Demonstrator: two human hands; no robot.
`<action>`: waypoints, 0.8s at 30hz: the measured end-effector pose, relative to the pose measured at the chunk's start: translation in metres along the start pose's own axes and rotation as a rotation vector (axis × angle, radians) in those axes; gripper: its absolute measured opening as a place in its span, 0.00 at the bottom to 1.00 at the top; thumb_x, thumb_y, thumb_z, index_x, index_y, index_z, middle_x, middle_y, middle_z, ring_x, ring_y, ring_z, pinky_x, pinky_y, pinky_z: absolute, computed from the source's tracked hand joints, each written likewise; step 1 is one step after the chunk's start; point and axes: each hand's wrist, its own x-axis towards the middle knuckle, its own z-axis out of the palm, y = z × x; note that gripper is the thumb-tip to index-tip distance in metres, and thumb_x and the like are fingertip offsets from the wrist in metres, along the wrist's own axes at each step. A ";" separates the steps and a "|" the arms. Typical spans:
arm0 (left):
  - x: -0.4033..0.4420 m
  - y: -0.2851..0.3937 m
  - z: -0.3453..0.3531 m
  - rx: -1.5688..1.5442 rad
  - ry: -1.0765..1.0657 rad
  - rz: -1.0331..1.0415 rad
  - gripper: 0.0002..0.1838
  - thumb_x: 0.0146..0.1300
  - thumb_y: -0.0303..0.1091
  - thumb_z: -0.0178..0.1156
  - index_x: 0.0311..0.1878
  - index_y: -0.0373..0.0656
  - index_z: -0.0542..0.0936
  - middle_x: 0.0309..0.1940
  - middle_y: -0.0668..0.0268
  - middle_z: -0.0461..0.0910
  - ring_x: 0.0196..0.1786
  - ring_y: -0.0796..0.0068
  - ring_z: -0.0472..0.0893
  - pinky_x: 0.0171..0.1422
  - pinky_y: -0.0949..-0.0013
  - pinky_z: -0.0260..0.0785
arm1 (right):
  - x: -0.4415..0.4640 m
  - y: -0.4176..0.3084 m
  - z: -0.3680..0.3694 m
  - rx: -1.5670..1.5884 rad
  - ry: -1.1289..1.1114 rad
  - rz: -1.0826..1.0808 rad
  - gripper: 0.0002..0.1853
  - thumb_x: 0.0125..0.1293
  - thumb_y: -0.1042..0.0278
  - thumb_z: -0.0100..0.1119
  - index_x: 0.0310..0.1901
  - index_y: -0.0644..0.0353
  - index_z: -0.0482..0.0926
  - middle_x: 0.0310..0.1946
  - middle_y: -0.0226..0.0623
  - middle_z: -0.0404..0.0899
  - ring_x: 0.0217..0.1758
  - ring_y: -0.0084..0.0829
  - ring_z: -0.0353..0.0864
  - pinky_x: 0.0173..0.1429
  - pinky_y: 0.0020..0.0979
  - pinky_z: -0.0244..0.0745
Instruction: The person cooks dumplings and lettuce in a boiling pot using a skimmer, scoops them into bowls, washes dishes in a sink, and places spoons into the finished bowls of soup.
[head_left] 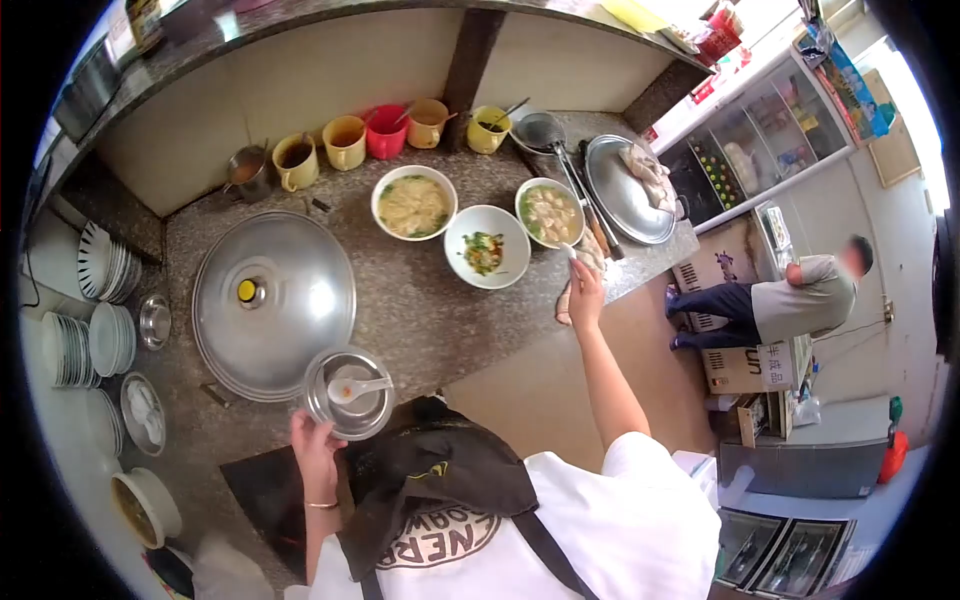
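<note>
My left hand point(314, 442) is closed on the rim of a small metal bowl point(352, 423), held over the counter's front edge. A white soup spoon point(362, 387) lies in that bowl with a bit of orange-red matter. My right hand point(587, 292) pinches a small white object point(568, 251), which looks like a spoon, at the near rim of a bowl of dumpling soup point(549, 212). To its left, a white bowl point(464, 256) contains chopped greens and red bits. Behind that stands a bowl of noodle soup point(413, 203).
A large metal lid point(274, 345) covers the counter's left part. Yellow and red mugs point(386, 132) line the back wall. A strainer point(539, 130) and another metal lid point(625, 205) with a cloth lie at right. Plates point(65, 350) are stacked left. A person point(800, 300) stands by boxes.
</note>
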 end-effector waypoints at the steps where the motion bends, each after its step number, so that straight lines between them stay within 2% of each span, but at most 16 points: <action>1: -0.002 -0.001 0.015 -0.002 -0.055 -0.018 0.13 0.56 0.25 0.52 0.45 0.44 0.67 0.37 0.69 0.72 0.31 0.81 0.74 0.25 0.80 0.68 | 0.004 0.012 0.001 -0.023 0.005 -0.028 0.12 0.58 0.73 0.52 0.44 0.52 0.77 0.33 0.36 0.74 0.36 0.37 0.74 0.39 0.34 0.68; 3: -0.006 -0.002 0.038 0.007 -0.136 -0.043 0.13 0.55 0.23 0.52 0.44 0.44 0.66 0.39 0.67 0.72 0.32 0.79 0.75 0.25 0.78 0.71 | 0.012 0.024 0.001 -0.066 -0.050 -0.012 0.12 0.57 0.73 0.53 0.43 0.51 0.78 0.34 0.35 0.75 0.38 0.38 0.75 0.41 0.35 0.69; 5: -0.011 -0.002 0.054 0.095 -0.177 -0.053 0.12 0.55 0.23 0.52 0.43 0.44 0.66 0.38 0.67 0.72 0.32 0.79 0.75 0.26 0.78 0.71 | 0.017 0.041 0.011 -0.180 -0.089 -0.150 0.11 0.57 0.73 0.52 0.42 0.51 0.78 0.36 0.35 0.74 0.39 0.39 0.75 0.42 0.34 0.70; 7: -0.017 -0.006 0.064 0.104 -0.186 -0.042 0.12 0.55 0.22 0.53 0.42 0.43 0.66 0.37 0.66 0.72 0.32 0.79 0.76 0.25 0.79 0.72 | 0.016 0.055 0.024 -0.106 -0.141 -0.079 0.12 0.57 0.72 0.52 0.42 0.50 0.78 0.37 0.36 0.74 0.39 0.39 0.75 0.42 0.36 0.70; 9: -0.023 -0.008 0.069 0.105 -0.210 -0.049 0.12 0.55 0.22 0.53 0.42 0.43 0.66 0.37 0.66 0.72 0.31 0.79 0.76 0.25 0.79 0.72 | 0.017 0.057 0.034 -0.187 -0.198 -0.032 0.14 0.57 0.70 0.52 0.47 0.47 0.75 0.38 0.36 0.74 0.40 0.40 0.75 0.42 0.38 0.71; 11: -0.022 -0.019 0.066 0.146 -0.233 -0.037 0.12 0.56 0.24 0.51 0.44 0.43 0.66 0.36 0.66 0.74 0.29 0.80 0.76 0.25 0.79 0.71 | 0.016 0.054 0.035 -0.208 -0.231 0.018 0.20 0.54 0.73 0.55 0.51 0.53 0.72 0.40 0.43 0.72 0.40 0.43 0.74 0.44 0.38 0.70; 13: -0.014 -0.035 0.057 0.154 -0.242 -0.035 0.12 0.56 0.24 0.51 0.43 0.43 0.65 0.36 0.66 0.73 0.29 0.80 0.76 0.26 0.78 0.72 | 0.008 0.068 0.046 -0.136 -0.195 0.088 0.27 0.52 0.74 0.58 0.57 0.54 0.67 0.42 0.44 0.72 0.39 0.37 0.75 0.43 0.35 0.70; 15: -0.008 -0.048 0.054 0.162 -0.237 -0.032 0.12 0.57 0.25 0.52 0.44 0.43 0.65 0.36 0.66 0.73 0.29 0.79 0.76 0.26 0.78 0.72 | -0.005 0.042 0.026 -0.010 -0.185 0.122 0.31 0.52 0.74 0.59 0.60 0.54 0.62 0.42 0.42 0.71 0.37 0.34 0.74 0.44 0.34 0.71; 19: -0.011 -0.070 0.046 0.122 -0.153 -0.067 0.11 0.58 0.25 0.52 0.43 0.43 0.65 0.36 0.67 0.73 0.29 0.80 0.76 0.27 0.78 0.72 | -0.054 0.041 0.006 0.028 -0.192 0.064 0.33 0.53 0.74 0.59 0.62 0.55 0.58 0.42 0.41 0.69 0.38 0.33 0.73 0.40 0.33 0.72; 21: -0.017 -0.079 0.040 0.119 -0.099 -0.074 0.11 0.57 0.25 0.52 0.43 0.43 0.65 0.36 0.67 0.73 0.29 0.80 0.76 0.27 0.78 0.72 | -0.078 0.043 -0.006 0.198 -0.266 0.174 0.30 0.55 0.74 0.58 0.60 0.55 0.60 0.41 0.39 0.70 0.35 0.29 0.72 0.36 0.28 0.71; 24: -0.023 -0.094 0.036 0.100 0.024 -0.060 0.11 0.57 0.25 0.52 0.44 0.43 0.65 0.37 0.67 0.72 0.30 0.79 0.76 0.28 0.76 0.72 | -0.098 0.058 -0.023 0.236 -0.396 0.225 0.27 0.57 0.74 0.56 0.59 0.56 0.61 0.38 0.37 0.73 0.32 0.27 0.73 0.34 0.25 0.71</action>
